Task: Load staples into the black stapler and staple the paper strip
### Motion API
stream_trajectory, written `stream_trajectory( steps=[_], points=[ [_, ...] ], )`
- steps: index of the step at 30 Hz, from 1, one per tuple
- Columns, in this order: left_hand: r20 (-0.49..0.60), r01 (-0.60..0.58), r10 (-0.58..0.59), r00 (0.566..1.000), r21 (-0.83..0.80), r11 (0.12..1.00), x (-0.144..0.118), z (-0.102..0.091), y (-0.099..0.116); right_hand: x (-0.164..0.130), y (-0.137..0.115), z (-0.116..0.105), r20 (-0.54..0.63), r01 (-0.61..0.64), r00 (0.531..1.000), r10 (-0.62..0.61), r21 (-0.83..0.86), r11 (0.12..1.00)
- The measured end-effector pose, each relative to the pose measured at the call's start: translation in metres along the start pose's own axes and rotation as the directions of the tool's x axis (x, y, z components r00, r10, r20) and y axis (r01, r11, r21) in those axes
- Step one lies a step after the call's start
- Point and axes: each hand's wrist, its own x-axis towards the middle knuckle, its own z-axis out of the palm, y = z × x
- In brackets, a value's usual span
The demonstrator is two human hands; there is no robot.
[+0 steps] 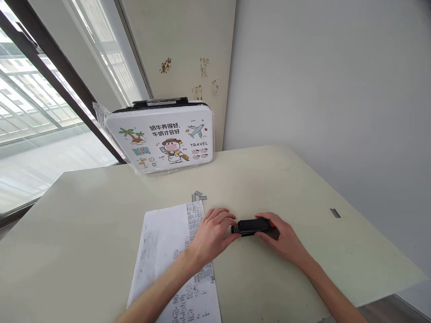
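A black stapler (253,225) lies lengthwise across the table in front of me, with a bit of red at its right end. My right hand (286,240) grips that right end, thumb on the near side and fingers on the far side. At the stapler's left end, where some metal shows, my left hand (215,231) is closed with thumb and fingertips on it. Under my left forearm lies a printed sheet of paper (164,237), partly hidden by the arm. Several grey staple strips (198,196) rest by the paper's top right corner.
A white cartoon-printed suitcase (171,134) in clear plastic stands at the back of the pale table (84,224). Another grey staple strip (335,213) lies near the table's right edge. A grey wall (319,89) rises behind on the right; a window (40,103) is at left.
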Motion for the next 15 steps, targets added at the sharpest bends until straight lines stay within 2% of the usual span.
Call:
stream_trajectory(
  steps=[4, 11, 15],
  points=[
    [-0.018, 0.000, 0.000, 1.000, 0.013, 1.000, -0.002, 0.001, -0.002, 0.001, 0.000, 0.001, -0.004, -0.005, 1.000, 0.005, -0.016, 1.000],
    [0.021, 0.026, -0.027, 0.999, 0.067, 0.997, -0.025, -0.029, -0.012, 0.001, -0.001, 0.000, -0.022, -0.003, 1.000, 0.003, -0.030, 1.000],
    [0.041, 0.045, -0.049, 0.998, 0.083, 0.996, -0.034, -0.039, -0.015, 0.000, -0.002, 0.001, -0.015, -0.025, 1.000, 0.024, -0.031, 0.999]
  ],
)
